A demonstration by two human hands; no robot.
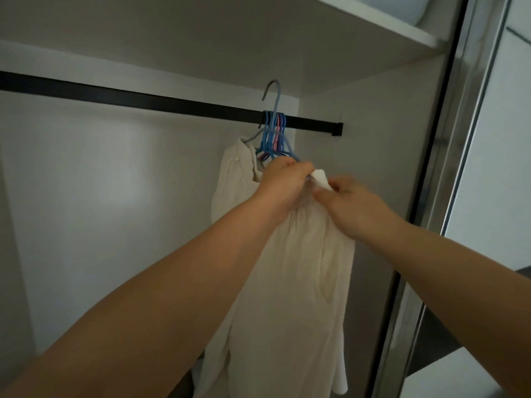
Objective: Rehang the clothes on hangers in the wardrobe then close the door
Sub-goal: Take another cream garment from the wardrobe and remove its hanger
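**Currently: cream garment, mid-hanging**

Item: cream garment [301, 268], centre frame, draped below a free blue hanger [274, 110] whose hook rises above the black rail [143, 100], unhooked. Left hand [283, 179] closed on fabric and hanger shoulder; right hand [347, 196] pinching the collar. Risk: collar slipping off, hook snagging the hanger cluster [273, 133]. Obscured: hanger shoulders, hem, motion-blurred fingers. Sliding door [459, 168], right edge, open.

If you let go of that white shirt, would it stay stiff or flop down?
Probably flop: the white shirt hangs in soft folds and bunches where the left hand and right hand pinch it. It looks thin, so likely light. It might slide off the hanger, whose hook sits above the rail, not on it.
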